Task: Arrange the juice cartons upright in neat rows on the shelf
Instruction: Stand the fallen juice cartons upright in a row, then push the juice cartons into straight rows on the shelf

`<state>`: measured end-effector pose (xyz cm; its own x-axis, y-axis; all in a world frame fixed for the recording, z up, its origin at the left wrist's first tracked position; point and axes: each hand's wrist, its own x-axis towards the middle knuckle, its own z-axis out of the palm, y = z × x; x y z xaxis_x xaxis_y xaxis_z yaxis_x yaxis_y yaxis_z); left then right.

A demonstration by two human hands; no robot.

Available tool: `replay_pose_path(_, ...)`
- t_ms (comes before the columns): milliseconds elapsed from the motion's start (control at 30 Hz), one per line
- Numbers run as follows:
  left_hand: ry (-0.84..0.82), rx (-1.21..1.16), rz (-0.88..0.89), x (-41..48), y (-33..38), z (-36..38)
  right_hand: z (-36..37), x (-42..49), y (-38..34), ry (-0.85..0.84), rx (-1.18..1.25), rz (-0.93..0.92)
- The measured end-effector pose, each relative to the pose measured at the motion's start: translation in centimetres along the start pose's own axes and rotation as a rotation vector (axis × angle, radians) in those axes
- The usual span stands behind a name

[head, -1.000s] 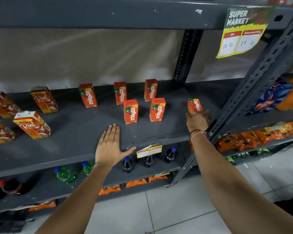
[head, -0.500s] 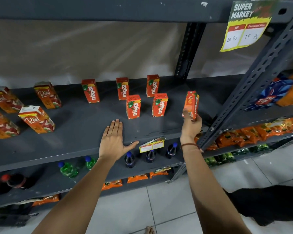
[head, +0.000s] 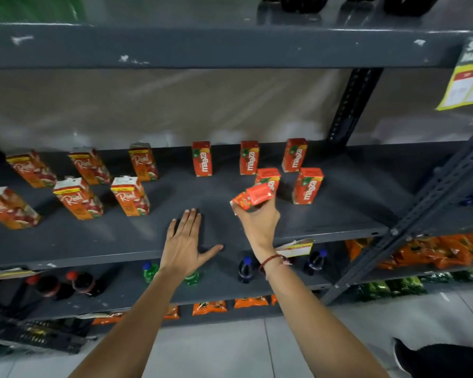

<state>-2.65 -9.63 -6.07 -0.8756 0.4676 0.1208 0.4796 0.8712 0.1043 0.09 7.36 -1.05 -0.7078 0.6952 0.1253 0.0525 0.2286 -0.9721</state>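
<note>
I'm gripping a small red carton (head: pixel 253 197) tilted sideways in my right hand (head: pixel 258 223), fingers clamped on it above the shelf (head: pixel 339 214), near the front Maaza row, while my left hand (head: pixel 185 241) is lying flat, fingers apart.

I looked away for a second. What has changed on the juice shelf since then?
The right hand lifted the Maaza carton from the shelf's right end and carried it left, tilted, before the front row. The left hand stayed flat on the shelf; the standing cartons kept their places.
</note>
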Motion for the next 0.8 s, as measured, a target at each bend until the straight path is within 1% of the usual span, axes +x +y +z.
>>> replay_pose_path(200,-0.012,0.002,-0.019,-1.3,-3.3,-0.4,6.8,0.2,-1.2,-0.109,-0.211,-0.080)
replay_pose_path(367,0.005,-0.014,-0.004,-1.5,-3.5,-0.1,9.8,0.3,-0.4,-0.111,-0.372,-0.087)
replay_pose_path(467,0.012,-0.011,-0.002,-1.5,-3.7,0.3,10.5,0.2,-0.1,-0.108,-0.394,-0.094)
replay_pose_path(533,0.024,-0.007,-0.001,-1.5,-3.8,0.5,10.3,0.1,0.2,-0.152,-0.414,-0.089)
replay_pose_path(633,0.102,-0.085,-0.006,-1.3,-3.5,0.4,8.7,-0.7,1.2,-0.203,-0.330,-0.103)
replay_pose_path(700,0.181,-0.165,-0.049,-1.2,-3.1,0.4,6.6,-1.5,2.0,-0.136,-0.273,-0.149)
replay_pose_path(800,0.285,-0.260,-0.203,-0.4,-1.9,0.5,3.0,-1.6,3.2,0.093,-0.251,-0.171)
